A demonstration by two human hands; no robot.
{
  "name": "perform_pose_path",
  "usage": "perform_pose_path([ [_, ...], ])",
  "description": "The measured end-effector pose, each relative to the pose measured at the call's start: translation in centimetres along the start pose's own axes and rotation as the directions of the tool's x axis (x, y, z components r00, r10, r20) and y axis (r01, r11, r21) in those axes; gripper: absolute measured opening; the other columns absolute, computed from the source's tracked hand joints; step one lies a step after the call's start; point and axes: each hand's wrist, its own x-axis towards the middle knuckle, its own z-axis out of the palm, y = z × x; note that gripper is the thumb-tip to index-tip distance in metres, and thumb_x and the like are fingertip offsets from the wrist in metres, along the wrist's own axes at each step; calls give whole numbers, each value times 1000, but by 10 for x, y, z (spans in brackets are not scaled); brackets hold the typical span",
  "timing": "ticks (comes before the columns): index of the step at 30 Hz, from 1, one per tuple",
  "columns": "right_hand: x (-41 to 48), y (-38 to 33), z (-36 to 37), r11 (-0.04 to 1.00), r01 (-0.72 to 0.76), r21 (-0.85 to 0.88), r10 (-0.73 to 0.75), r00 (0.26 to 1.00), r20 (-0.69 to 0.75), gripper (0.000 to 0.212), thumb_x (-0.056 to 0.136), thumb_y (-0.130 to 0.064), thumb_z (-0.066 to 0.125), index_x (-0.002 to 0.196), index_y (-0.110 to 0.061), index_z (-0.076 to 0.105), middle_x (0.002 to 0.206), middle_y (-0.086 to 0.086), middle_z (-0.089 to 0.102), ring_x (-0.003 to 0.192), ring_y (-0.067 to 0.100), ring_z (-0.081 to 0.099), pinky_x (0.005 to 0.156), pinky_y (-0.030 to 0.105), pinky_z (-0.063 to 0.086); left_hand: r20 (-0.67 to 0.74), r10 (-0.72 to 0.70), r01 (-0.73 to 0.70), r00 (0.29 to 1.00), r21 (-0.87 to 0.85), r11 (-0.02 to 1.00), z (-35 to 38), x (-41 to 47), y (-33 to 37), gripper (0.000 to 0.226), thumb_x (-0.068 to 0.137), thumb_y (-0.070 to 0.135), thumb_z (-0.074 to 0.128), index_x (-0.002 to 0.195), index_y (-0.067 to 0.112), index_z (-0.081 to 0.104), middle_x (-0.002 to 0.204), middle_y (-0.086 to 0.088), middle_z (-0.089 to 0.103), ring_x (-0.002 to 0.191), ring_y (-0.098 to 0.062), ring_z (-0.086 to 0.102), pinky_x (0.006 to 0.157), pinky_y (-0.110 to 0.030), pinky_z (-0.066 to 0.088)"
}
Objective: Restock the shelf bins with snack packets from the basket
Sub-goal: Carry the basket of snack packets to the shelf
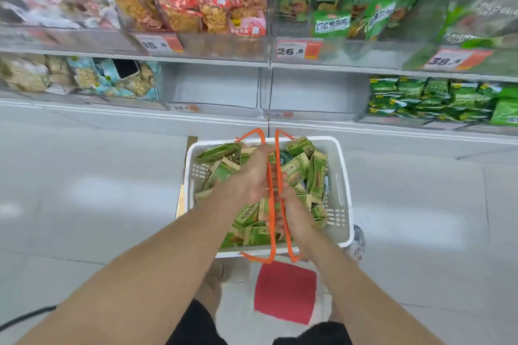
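reaching down into the white basket (pixel 343 204), both hands met at its middle, where the two orange handles (pixel 271 218) stood up side by side. the left hand (pixel 252 176) lay back-up over the snack packets (pixel 297 168) in the left half, fingers stretched toward the far edge and touching the handles. whether they curled round a handle or a packet could not be told. the right hand (pixel 297 213) sat just beside it, closer to the near edge, fingers bent in toward the handles. what it gripped, if anything, could not be told either.

the green and tan packets were heaped loose in the basket from corner to corner, under and around both hands. the basket was low over the pale floor (pixel 98 190), just in front of the shelf's bottom edge. behind it on the lower shelf were two clear bins (pixel 213 87), and to their right a bin of green bags (pixel 420 98). a price tag (pixel 291 50) on the upper shelf's front edge read 26. a red square (pixel 286 291) lay on the floor by the basket's near edge.
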Motion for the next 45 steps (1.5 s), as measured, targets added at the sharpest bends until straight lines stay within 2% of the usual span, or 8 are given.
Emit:
perform_pose_path([
  [9,157,72,51,995,-88,50,86,995,40,31,81,-51,49,89,-28,70,76,2,67,85,29,61,92,52,52,-92,4,-1,996,38,999,-61,169,-53,32,96,43,43,100,12,50,93,-13,50,73,-23,51,74,-41,51],
  [16,223,96,58,992,-59,-111,63,997,39,36,79,-48,50,102,-24,63,102,11,71,97,31,68,93,55,56,-118,43,-45,992,-15,999,-74,241,-81,20,89,31,45,77,15,46,77,-10,54,63,-22,50,65,-35,50],
  [24,236,105,-9,996,-92,7,92,985,-149,40,81,-8,64,119,-18,54,106,5,61,88,23,59,76,37,45,-183,135,-126,974,59,990,-89,275,-75,25,94,35,42,84,17,55,64,3,51,54,-14,41,54,-30,35],
  [27,233,103,-28,991,-89,-99,68,976,-206,55,88,-10,65,138,-19,44,119,4,61,94,19,63,79,35,48,-201,156,-103,967,254,962,-100,270,-64,26,100,32,41,110,15,59,78,0,55,67,-16,49,64,-32,46],
  [29,229,106,-31,972,-96,-213,20,942,-334,79,91,-17,66,155,-20,19,141,9,49,108,22,62,86,38,53,-214,248,-129,945,452,883,-98,262,-65,49,101,27,48,147,14,39,108,-3,55,81,-17,55,72,-30,54],
  [32,224,105,-36,863,-239,-444,-23,862,-507,106,81,-14,67,158,-37,-3,146,17,32,120,42,51,100,57,50,-125,480,-213,868,781,587,-96,251,-77,85,95,16,62,159,37,11,152,-12,29,123,-38,50,92,-44,56],
  [36,209,101,-39,583,-309,-752,-145,870,-470,95,75,-10,68,152,-26,14,139,17,27,119,43,41,100,54,46,-86,492,92,866,996,13,-103,245,-89,49,89,27,63,137,24,48,163,-13,6,143,-49,27,117,-66,29],
  [45,165,58,-28,270,54,-961,-144,990,15,48,93,-27,55,140,-16,48,148,21,34,140,45,30,112,56,38,-172,267,212,948,969,-125,-101,188,-66,50,100,47,48,136,14,63,172,-19,4,154,-46,14,124,-63,16],
])
